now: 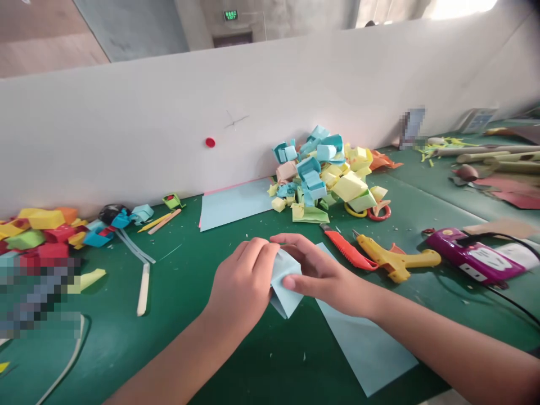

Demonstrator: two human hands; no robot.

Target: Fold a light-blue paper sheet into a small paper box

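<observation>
Between my two hands, above the green table, is a folded piece of light blue paper (pixel 287 287) with creased, angled faces. My left hand (pixel 247 275) wraps over its left side, fingers curled, and hides part of it. From the right, my right hand (pixel 323 275) grips the same paper, with the thumb pressed on its front face and the fingers behind. A flat light blue sheet (pixel 367 349) lies under my right forearm. Just beyond my right hand are a red utility knife (pixel 349 250) and a yellow glue gun (pixel 394 257).
A heap of folded blue and yellow paper pieces (pixel 320 169) leans near the white partition (pixel 147 129). Colourful folded pieces (pixel 42 233) lie at left. A purple power strip (pixel 476 256) with black cables sits right. Flat paper sheets (pixel 236 202) and a wooden-handled tool (pixel 143 289) are also on the table.
</observation>
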